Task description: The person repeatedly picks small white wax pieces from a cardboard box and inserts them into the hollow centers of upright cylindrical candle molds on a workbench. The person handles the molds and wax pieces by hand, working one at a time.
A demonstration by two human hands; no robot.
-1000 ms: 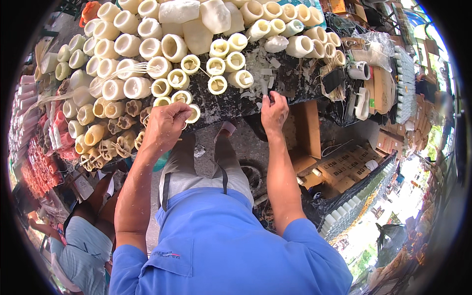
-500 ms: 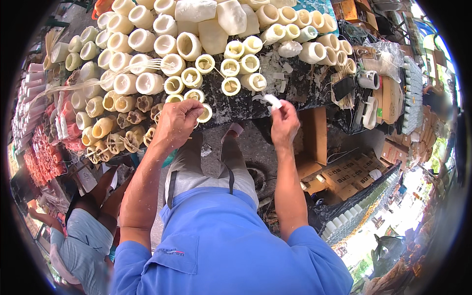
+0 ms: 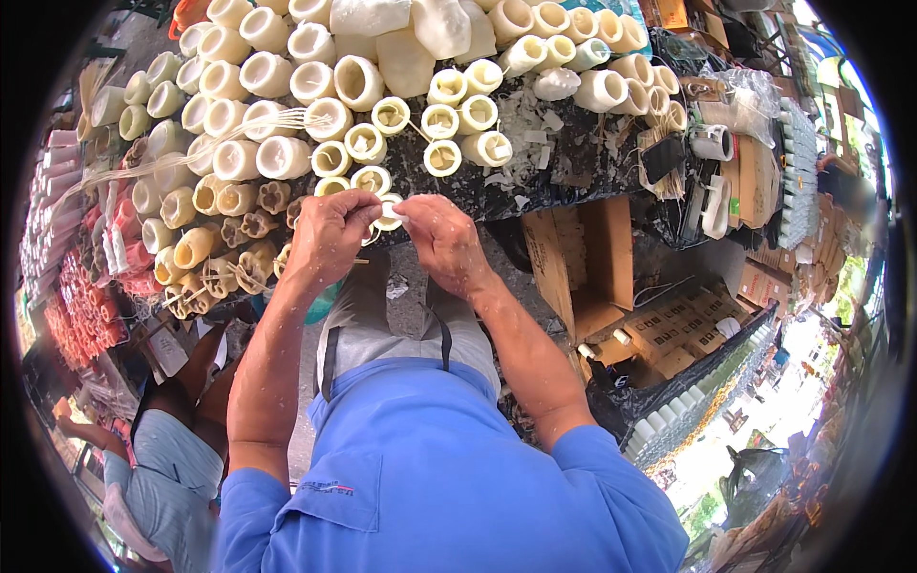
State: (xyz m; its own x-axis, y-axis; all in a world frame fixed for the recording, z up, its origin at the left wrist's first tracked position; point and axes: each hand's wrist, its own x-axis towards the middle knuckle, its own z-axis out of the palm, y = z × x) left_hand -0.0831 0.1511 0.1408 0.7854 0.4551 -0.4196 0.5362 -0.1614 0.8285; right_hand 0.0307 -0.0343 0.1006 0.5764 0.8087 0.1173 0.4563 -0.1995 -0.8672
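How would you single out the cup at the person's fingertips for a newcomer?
Start at the black-covered table, with its cluster of small cream cups. Go to the front edge, where one round cup shows between the left hand and right hand. Unlike its neighbours, it has both hands at its rim.

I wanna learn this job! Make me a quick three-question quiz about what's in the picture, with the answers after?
1. True or false: the person's left hand and right hand are close together.
2. Where is the open cardboard box?
A) Left of both hands
B) Right of both hands
3. Fill the gap: most of the cup-shaped pieces beyond the hands are ____ coloured.

Key: 1 true; 2 B; 3 cream.
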